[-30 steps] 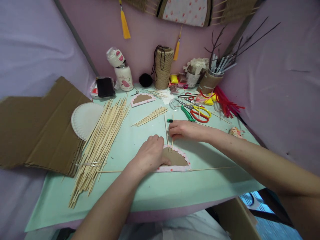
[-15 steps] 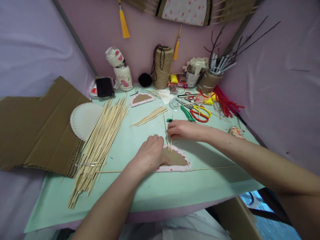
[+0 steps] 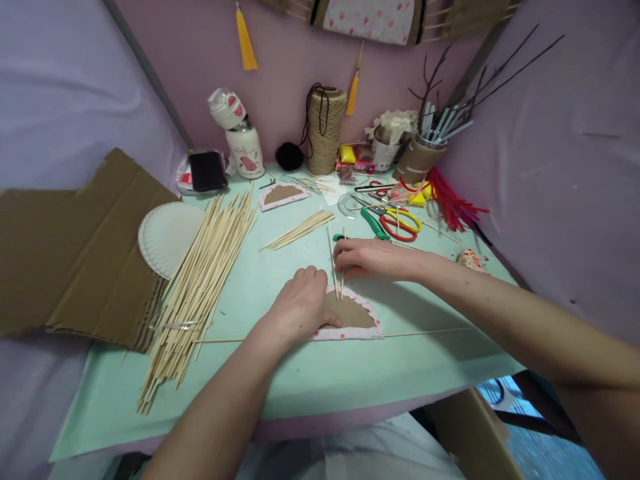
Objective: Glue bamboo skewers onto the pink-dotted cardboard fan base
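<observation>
A half-circle of brown cardboard [image 3: 356, 312], edged with pink-and-white spotted fabric, lies flat before me on the table. My left hand [image 3: 300, 301] grips its left part, thumb resting on the cardboard and the other fingers bent. In the fingers of my right hand [image 3: 367, 259], just beyond the curved edge, is a thin bamboo skewer [image 3: 343, 285] whose near end rests on the cardboard. Another skewer [image 3: 332, 257] stands out beside it to the left, its near end on the cardboard too. A long stick [image 3: 425, 332] runs along the straight edge and shows on both sides.
At left are a large skewer bundle [image 3: 200, 300], a paper plate [image 3: 165, 237] and cardboard sheets [image 3: 75, 260]. Further back lie a second half-circle [image 3: 283, 195], a small skewer pile [image 3: 300, 230] and scissors [image 3: 400, 227]. A twine spool [image 3: 326, 133] and bottle [image 3: 245, 150] stand behind.
The whole view has shifted up slightly. Both hands, the half-circle and the skewers keep nearly the same places relative to one another.
</observation>
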Tool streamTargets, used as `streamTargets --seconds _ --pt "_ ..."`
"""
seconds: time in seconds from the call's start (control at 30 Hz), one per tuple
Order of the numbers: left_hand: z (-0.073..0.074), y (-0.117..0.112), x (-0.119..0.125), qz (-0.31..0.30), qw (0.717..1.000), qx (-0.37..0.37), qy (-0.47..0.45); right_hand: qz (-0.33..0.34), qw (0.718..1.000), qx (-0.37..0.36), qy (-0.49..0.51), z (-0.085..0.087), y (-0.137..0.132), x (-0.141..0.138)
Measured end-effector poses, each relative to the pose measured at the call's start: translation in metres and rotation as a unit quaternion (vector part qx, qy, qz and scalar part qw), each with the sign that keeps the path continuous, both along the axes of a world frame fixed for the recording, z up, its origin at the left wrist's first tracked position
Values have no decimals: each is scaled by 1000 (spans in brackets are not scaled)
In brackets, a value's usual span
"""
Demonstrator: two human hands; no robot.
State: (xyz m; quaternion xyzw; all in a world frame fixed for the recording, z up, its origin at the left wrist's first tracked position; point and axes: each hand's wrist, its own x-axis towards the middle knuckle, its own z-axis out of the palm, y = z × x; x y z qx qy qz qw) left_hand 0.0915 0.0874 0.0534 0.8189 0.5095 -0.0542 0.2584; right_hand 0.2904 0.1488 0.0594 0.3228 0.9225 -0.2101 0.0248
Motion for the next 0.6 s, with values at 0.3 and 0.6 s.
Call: streamTargets --seconds 0.3,0.6 --pt "4 -1 1 6 1000 -6 3 -16 998 -52 -16 -3 5 -4" --pt "5 -1 1 5 1000 -11 14 -51 996 -64 -23 0 5 -8"
